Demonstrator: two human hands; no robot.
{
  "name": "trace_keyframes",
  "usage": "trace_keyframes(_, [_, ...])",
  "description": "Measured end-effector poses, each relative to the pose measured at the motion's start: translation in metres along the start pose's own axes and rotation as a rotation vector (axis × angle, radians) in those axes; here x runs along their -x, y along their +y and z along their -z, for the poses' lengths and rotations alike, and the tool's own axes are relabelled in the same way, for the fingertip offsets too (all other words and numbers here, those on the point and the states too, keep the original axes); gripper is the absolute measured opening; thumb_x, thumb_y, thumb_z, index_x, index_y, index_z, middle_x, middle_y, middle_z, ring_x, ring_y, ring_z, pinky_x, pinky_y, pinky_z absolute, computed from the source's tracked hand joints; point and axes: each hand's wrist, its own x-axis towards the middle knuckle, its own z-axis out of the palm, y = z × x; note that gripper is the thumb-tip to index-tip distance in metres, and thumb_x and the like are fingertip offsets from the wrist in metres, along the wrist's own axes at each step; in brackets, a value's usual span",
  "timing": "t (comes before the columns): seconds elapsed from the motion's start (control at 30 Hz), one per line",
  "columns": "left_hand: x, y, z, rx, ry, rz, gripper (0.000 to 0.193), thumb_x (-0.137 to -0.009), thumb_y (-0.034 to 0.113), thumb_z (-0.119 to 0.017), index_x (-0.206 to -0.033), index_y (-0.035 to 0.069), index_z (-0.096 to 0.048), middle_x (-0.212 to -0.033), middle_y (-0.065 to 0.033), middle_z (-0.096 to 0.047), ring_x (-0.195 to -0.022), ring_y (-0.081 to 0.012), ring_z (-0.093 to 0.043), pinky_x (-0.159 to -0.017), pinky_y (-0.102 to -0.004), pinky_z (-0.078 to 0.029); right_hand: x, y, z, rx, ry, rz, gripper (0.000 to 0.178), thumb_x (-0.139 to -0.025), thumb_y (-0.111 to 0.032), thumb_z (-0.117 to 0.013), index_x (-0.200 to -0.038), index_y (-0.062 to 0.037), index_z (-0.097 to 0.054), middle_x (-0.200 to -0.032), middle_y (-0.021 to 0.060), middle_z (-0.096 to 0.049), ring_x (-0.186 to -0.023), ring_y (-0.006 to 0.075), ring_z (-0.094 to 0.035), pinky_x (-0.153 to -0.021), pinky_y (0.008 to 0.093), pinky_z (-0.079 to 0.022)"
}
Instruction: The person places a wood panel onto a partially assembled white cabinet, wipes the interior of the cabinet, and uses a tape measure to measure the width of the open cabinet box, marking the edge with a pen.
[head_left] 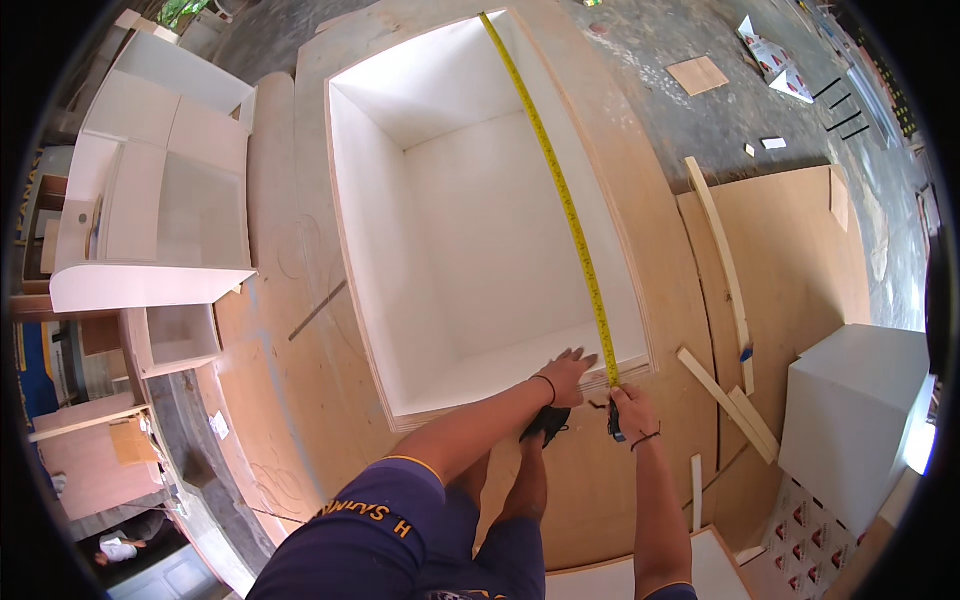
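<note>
A large open wooden box [385,240] with white inner faces and bare wood edges lies before me, its open side up. The yellow blade of a tape measure [570,212] stretches lengthwise over it, near its right side, from the far edge to the near edge. My right hand [635,412] is closed around the tape's dark case, just outside the near edge. Close by on the left, my left hand [568,376] rests at the near edge with its fingers stretched out, holding nothing. My foot in a black sandal shows below that hand.
Brown boards [640,210] lie under the box. White cabinets [205,150] stand on the left, near a thin dark rod [318,311]. Wood strips [722,260] lie to the right, beside a pale boxy unit [850,410]. A board offcut [697,75] is on the concrete floor.
</note>
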Motion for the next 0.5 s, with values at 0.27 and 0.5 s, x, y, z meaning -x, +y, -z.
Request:
trace_keyframes(0.27, [0.007,-0.004,-0.008,0.091,-0.104,-0.052,0.075,-0.067,0.006,-0.056,-0.136,0.004,-0.028,-0.135,-0.0195,-0.037,-0.123,-0.0321,-0.039,-0.101,-0.0361,-0.035,0.002,0.013,0.004,0.037,-0.016,-0.03,0.024,-0.086,-0.02,-0.048,-0.075,0.0005,-0.057,-0.061,0.0043,-0.055,-0.052,0.0113,-0.051,-0.05,0.0257,-0.042])
trace_keyframes(0.5, [0.006,-0.003,-0.025,0.121,-0.047,-0.076,0.07,-0.067,0.007,-0.055,-0.133,0.0,-0.033,-0.134,-0.0205,-0.038,-0.121,-0.0326,-0.041,-0.102,-0.0346,-0.033,0.0,0.05,0.011,0.06,-0.003,-0.05,0.025,-0.087,-0.021,-0.049,-0.078,-0.0004,-0.057,-0.061,0.003,-0.054,-0.052,0.0108,-0.051,-0.049,0.0251,-0.041])
